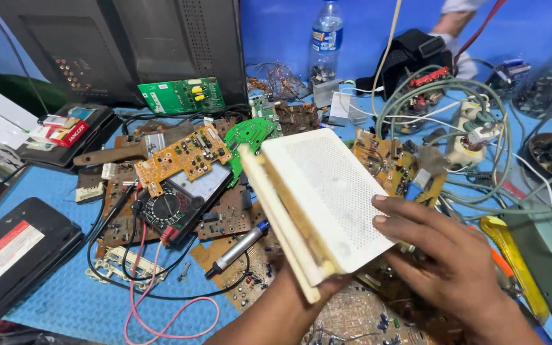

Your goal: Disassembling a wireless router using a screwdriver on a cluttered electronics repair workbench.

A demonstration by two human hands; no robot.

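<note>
Both my hands hold a cream plastic device casing (327, 191), flat and rectangular with a perforated face, tilted over the bench. My left hand (317, 287) supports it from below at its near corner, mostly hidden behind it. My right hand (442, 255) grips its right side, fingers lying across the perforated face. The casing's two halves show a narrow gap along the left edge. Under it lie brown circuit boards (352, 316).
A multimeter (174, 204) with red and black leads, an orange circuit board (183, 160), a green board (180, 94), a soldering iron (237, 249), a brush (122, 150), a water bottle (326, 38), tangled grey cables (480, 128), a power strip (471, 131), a dark television back (129, 45).
</note>
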